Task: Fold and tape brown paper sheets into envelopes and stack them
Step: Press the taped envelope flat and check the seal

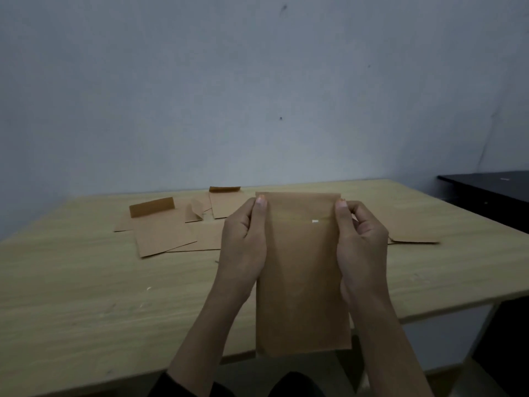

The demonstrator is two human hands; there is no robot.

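It seems a plain workroom or simple office. Below the left hand [243, 242] and the right hand [363, 245] stands a light wood-pattern table [86, 296], against a bare pale grey wall [257, 81] with small dark marks. Beyond the left hand lie folded brown paper pieces [163, 233], like the envelope [300, 282] both hands hold. Well right of the right hand is a black furniture top [486, 190].

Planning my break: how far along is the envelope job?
Done: several folded brown pieces lie loosely overlapped on the table, not neatly stacked. In hand: the left hand and right hand pinch one envelope upright near its top corners; a shiny strip crosses it. Left: stacking it, plus another sheet at right.
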